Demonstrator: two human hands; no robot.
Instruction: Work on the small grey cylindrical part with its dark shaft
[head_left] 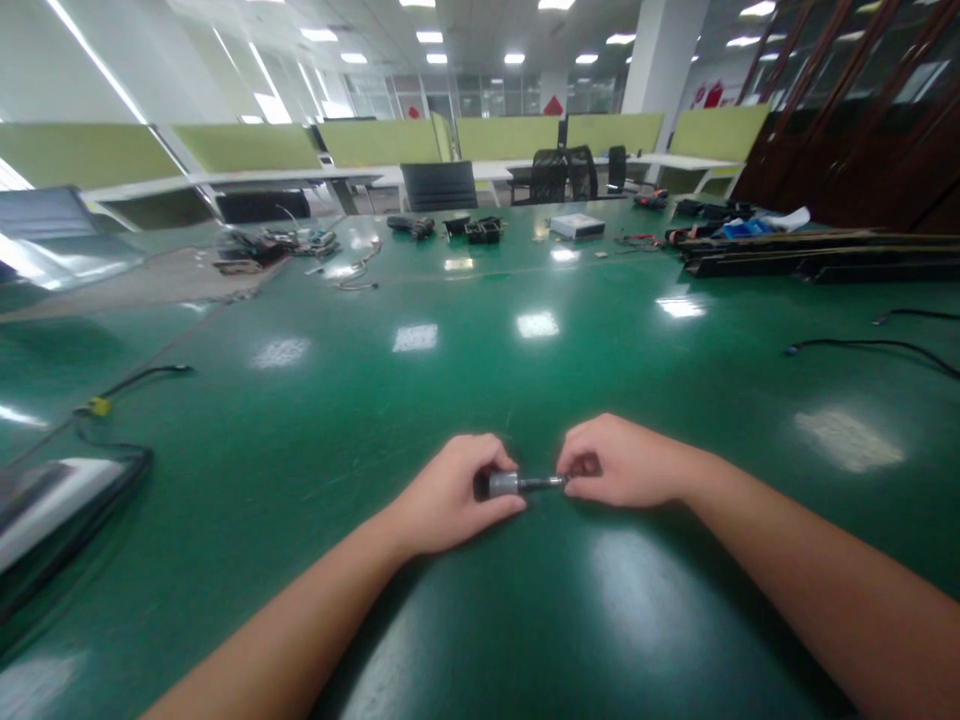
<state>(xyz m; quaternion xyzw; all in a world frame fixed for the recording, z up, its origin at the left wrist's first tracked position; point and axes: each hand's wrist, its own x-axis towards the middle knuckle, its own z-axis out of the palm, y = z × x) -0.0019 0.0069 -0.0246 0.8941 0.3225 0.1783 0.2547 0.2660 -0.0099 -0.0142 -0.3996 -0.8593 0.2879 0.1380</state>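
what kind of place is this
Probably an open-plan office with a workbench: green partitions and office chairs stand beyond a green table with loose cables and electronic-looking parts.

Ceiling lights (556, 4) brighten the room and glare off the green worktop (300, 420); edges stretch and the far background looks soft.

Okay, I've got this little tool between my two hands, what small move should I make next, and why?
I'd probably steady the tool with your left hand and gently firm up your right fingertips at its thin tip. Your left hand grips the thick end, while the right fingertips are at the tip, their hold unclear.
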